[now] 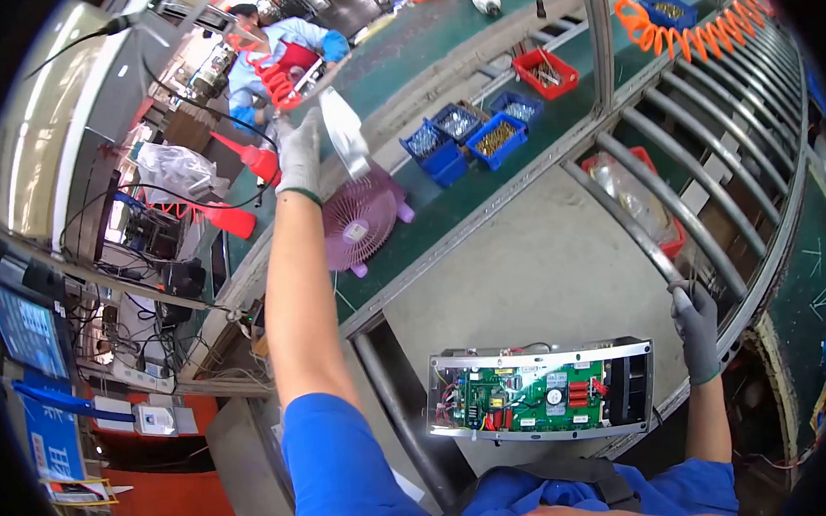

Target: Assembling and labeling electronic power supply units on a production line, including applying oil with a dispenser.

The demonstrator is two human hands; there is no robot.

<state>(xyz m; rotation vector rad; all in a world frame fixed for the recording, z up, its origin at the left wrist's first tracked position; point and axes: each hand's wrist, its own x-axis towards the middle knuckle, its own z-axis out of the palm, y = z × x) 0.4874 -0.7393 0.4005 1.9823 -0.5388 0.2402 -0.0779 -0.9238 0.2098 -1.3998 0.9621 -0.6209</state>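
The left hand (pixel 298 156), in a pale knitted glove, reaches up and forward over the far side; its fingers are partly hidden, so I cannot tell whether they grip anything. Just beside it are a smooth, glossy white strip (pixel 344 131) and a red plastic piece (pixel 257 161) with a tapering tip. The right hand (pixel 695 327), in a darker grey glove, has its fingers bent near the end of a round metal roller (pixel 627 211); whether they close on it I cannot tell.

Between the forearms, close to the person's body, an open electronic unit (pixel 542 396) lies on a flat grey board (pixel 488 273). Its bright metal rails frame a green circuit board carrying small white labels and a round white one, their print too small to read.

Beyond, on the green bench (pixel 447 200), a ribbed purple fan grille (pixel 364 218) bears a pale square label at its centre. Open blue plastic bins (pixel 498 139) beside it hold small metal parts, some silvery, some brassy. At far left, a blue panel (pixel 56 435) carries white characters.
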